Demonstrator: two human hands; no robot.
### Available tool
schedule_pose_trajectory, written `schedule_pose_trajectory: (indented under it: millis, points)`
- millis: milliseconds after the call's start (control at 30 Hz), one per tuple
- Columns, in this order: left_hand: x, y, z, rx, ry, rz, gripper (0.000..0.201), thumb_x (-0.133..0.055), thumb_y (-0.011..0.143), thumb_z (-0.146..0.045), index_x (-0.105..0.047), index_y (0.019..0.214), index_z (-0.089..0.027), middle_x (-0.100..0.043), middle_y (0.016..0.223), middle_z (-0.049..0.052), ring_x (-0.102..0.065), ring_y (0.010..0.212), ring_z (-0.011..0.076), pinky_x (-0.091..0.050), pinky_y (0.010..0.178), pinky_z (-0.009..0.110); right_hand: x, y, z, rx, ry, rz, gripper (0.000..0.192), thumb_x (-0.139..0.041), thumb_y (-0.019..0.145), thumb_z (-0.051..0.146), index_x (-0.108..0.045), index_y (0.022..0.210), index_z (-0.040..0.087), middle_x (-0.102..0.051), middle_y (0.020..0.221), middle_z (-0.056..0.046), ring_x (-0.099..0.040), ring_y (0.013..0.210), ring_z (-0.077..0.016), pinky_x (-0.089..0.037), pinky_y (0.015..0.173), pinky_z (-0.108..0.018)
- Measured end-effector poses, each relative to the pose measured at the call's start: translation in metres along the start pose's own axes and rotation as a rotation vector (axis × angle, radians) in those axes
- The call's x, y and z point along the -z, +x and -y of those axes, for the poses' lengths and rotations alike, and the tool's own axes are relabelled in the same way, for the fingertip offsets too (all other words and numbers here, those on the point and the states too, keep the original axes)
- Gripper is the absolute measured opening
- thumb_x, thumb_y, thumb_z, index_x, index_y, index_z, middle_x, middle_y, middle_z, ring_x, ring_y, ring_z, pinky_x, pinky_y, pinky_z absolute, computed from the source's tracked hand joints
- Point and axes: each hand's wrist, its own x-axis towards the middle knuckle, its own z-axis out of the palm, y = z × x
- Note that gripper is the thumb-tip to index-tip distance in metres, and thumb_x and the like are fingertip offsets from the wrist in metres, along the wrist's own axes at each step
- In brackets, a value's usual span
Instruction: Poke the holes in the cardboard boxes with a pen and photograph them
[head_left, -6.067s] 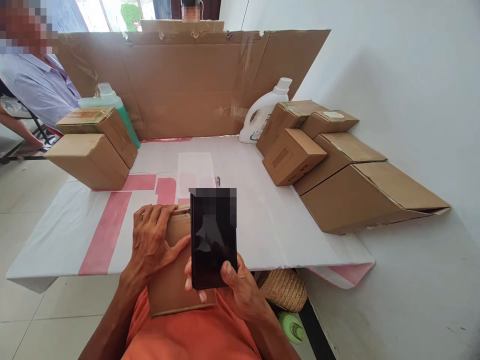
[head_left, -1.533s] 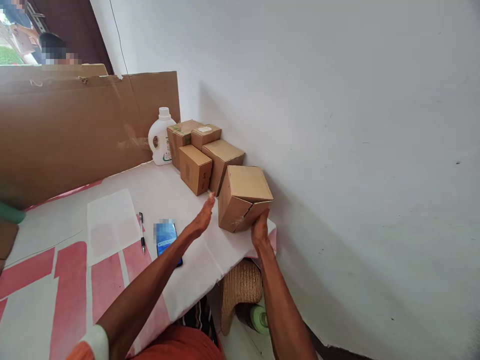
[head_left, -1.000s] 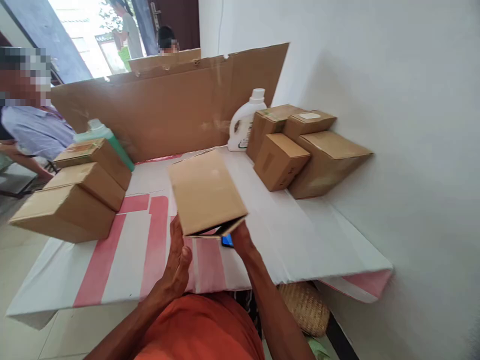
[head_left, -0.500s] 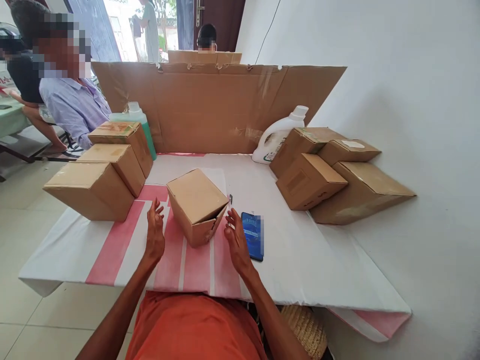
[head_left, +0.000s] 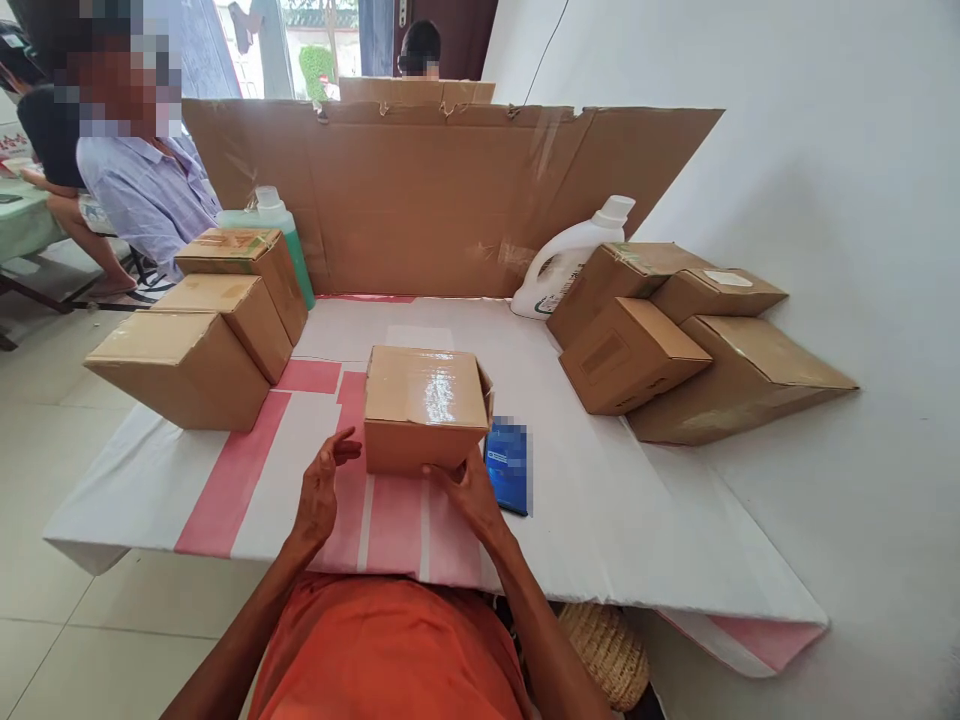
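A brown cardboard box (head_left: 424, 390) sits before me in the middle of the table, its top shiny as if taped and a flap loose at its right end. My right hand (head_left: 463, 490) grips the box's lower right front corner. Its thumb presses the front face, while the other fingers are mostly hidden behind the right end. Just left of the box is my left hand (head_left: 324, 490), open with fingers stretched towards it and apparently a small gap between. A phone (head_left: 508, 468) with a lit blue screen lies beside my right hand.
Several cardboard boxes (head_left: 637, 350) are stacked at the right, near a white jug (head_left: 574, 258). More boxes (head_left: 180, 365) line the left edge, with a green-liquid jug (head_left: 298, 262) behind. A cardboard panel (head_left: 420, 200) stands across the back. A person (head_left: 142, 190) sits at the left.
The box has turned, so its loose flap now faces right rather than front right. My right hand has closed on its corner. My left hand has moved slightly right and lower.
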Motion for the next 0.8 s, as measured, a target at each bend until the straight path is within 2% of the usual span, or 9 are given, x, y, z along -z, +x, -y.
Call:
schedule_pose_trajectory:
  millis: [33,100,200,233,300,433,567,667,800]
  points:
    - [0.004,0.004,0.002,0.020,0.017,-0.015,0.087,-0.035,0.101,-0.087,-0.064,0.146,-0.019,-0.075,0.130,0.018,-0.072,0.121,0.0342,-0.052,0.112,0.060,0.006,-0.001,0.002,-0.025,0.027,0.005,0.096,-0.086,0.083,0.066,-0.049,0.160,0.023,-0.067,0.146,-0.018,-0.066,0.134,-0.0364,-0.055,0.114,-0.055]
    - [0.006,0.022,0.003,0.050,0.034,-0.026,0.089,-0.045,0.099,-0.086,-0.054,0.157,-0.019,-0.068,0.144,0.021,-0.069,0.130,0.0362,-0.049,0.117,0.063,0.010,-0.006,0.007,-0.053,0.049,-0.018,0.095,-0.085,0.083,0.068,-0.051,0.159,0.022,-0.068,0.145,-0.018,-0.065,0.135,-0.0366,-0.054,0.115,-0.056]
    - [-0.005,0.055,-0.002,0.042,0.019,0.051,0.098,-0.051,0.096,-0.087,-0.039,0.169,-0.023,-0.046,0.171,0.023,-0.051,0.156,0.0387,-0.041,0.127,0.062,0.001,-0.015,0.012,-0.074,0.100,-0.031,0.088,-0.078,0.089,0.070,-0.052,0.158,0.021,-0.068,0.147,-0.019,-0.065,0.135,-0.0354,-0.053,0.116,-0.053]
    - [-0.011,0.064,-0.005,0.028,0.009,0.100,0.096,-0.050,0.096,-0.087,-0.041,0.169,-0.024,-0.044,0.174,0.021,-0.046,0.160,0.0379,-0.039,0.129,0.060,-0.003,-0.017,0.013,-0.079,0.116,-0.030,0.087,-0.075,0.092,0.070,-0.052,0.159,0.020,-0.067,0.149,-0.019,-0.065,0.136,-0.0350,-0.052,0.117,-0.052]
    - [-0.023,0.075,-0.013,-0.004,-0.013,0.209,0.089,-0.047,0.098,-0.086,-0.051,0.163,-0.025,-0.049,0.172,0.017,-0.045,0.162,0.0354,-0.039,0.131,0.055,-0.007,-0.016,0.015,-0.093,0.147,-0.027,0.086,-0.070,0.094,0.073,-0.052,0.160,0.020,-0.066,0.151,-0.019,-0.062,0.141,-0.0348,-0.050,0.120,-0.052]
    - [-0.027,0.066,-0.021,-0.021,-0.031,0.327,0.077,-0.049,0.101,-0.081,-0.064,0.150,-0.024,-0.066,0.157,0.015,-0.061,0.146,0.0335,-0.049,0.123,0.051,0.002,-0.004,0.020,-0.125,0.189,-0.036,0.085,-0.065,0.093,0.080,-0.059,0.156,0.024,-0.069,0.149,-0.016,-0.057,0.147,-0.0347,-0.043,0.127,-0.052]
    - [-0.008,0.042,-0.018,0.011,-0.010,0.303,0.071,-0.063,0.097,-0.076,-0.068,0.143,-0.022,-0.076,0.136,0.016,-0.073,0.122,0.0320,-0.060,0.102,0.046,0.014,0.013,0.033,-0.121,0.155,-0.014,0.079,-0.061,0.092,0.086,-0.070,0.141,0.024,-0.074,0.140,-0.015,-0.064,0.135,-0.0365,-0.047,0.120,-0.053]
    - [0.002,0.030,-0.018,0.016,0.018,0.236,0.070,-0.063,0.099,-0.072,-0.064,0.147,-0.021,-0.074,0.126,0.014,-0.071,0.103,0.0253,-0.060,0.086,0.037,0.014,0.024,0.043,-0.127,0.140,0.031,0.076,-0.058,0.092,0.088,-0.075,0.126,0.022,-0.077,0.133,-0.015,-0.066,0.128,-0.0367,-0.053,0.111,-0.050]
    - [0.002,0.019,-0.029,0.011,0.044,0.151,0.083,-0.065,0.098,-0.071,-0.051,0.161,-0.020,-0.067,0.104,0.006,-0.061,0.080,0.0169,-0.053,0.069,0.029,0.011,0.035,0.050,-0.147,0.105,0.034,0.075,-0.058,0.090,0.090,-0.074,0.111,0.020,-0.077,0.116,-0.013,-0.066,0.110,-0.0336,-0.055,0.094,-0.045]
